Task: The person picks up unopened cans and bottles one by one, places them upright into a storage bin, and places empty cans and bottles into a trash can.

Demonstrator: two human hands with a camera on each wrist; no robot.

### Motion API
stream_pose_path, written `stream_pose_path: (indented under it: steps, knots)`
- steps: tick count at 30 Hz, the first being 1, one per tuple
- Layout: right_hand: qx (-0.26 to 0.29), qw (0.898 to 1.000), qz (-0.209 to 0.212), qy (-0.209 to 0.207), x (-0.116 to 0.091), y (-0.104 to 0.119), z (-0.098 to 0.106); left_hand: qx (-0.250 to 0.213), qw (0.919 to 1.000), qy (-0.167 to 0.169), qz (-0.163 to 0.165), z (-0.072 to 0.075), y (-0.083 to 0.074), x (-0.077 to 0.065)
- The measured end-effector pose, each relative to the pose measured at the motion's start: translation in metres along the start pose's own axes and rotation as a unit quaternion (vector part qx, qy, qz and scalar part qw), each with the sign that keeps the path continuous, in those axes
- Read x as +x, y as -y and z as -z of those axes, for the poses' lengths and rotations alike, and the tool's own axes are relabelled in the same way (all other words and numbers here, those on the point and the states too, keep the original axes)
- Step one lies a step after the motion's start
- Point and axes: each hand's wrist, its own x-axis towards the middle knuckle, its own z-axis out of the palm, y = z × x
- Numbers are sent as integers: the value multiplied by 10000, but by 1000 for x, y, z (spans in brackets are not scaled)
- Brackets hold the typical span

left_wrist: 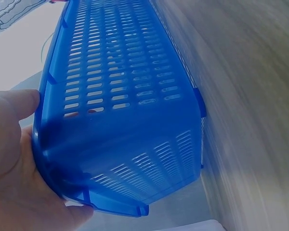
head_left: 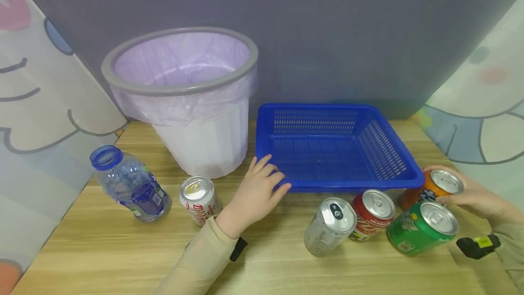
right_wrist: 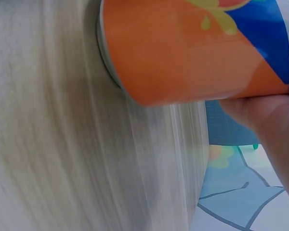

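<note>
My left hand (head_left: 257, 192) rests on the near left corner of a blue plastic basket (head_left: 340, 185), fingers spread along its rim. In the left wrist view, the thumb and fingers (left_wrist: 26, 103) touch the rim around that corner. My right hand (head_left: 471, 197) grips an orange soda can (head_left: 447, 181) from its right side. That can (right_wrist: 183, 53) fills the top of the right wrist view, its bottom close to or on the table. Beside it are a green can (head_left: 421, 229), a red can (head_left: 373, 215) and a silver can (head_left: 329, 226), in front of the basket.
A white bin (head_left: 204, 144) with a grey rim and a purple liner stands behind, left of the basket. At the left are a clear plastic bottle (head_left: 131, 183) without a cap and a white Coca-Cola can (head_left: 199, 199). Grey and patterned panels border the wooden table (head_left: 123, 258).
</note>
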Motion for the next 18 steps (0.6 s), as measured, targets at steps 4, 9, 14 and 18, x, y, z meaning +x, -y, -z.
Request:
stream_pose_path:
  steps: [4, 9, 14, 18]
  knots:
    - [-25, 10000, 46, 41, 1, 0, 3, 46, 10000, -16, -20, 0, 0, 0]
    - [-254, 9996, 79, 9, 2, 3, 7, 35, 10000, 29, -13, 0, 0, 1]
    - [-249, 9997, 65, -25, 3, 12, 11, -35, 10000, 74, 7, 1, 0, 1]
    - [-372, 9993, 15, -11, 3, 21, 13, -19, 10000, 73, 10, 1, 0, 1]
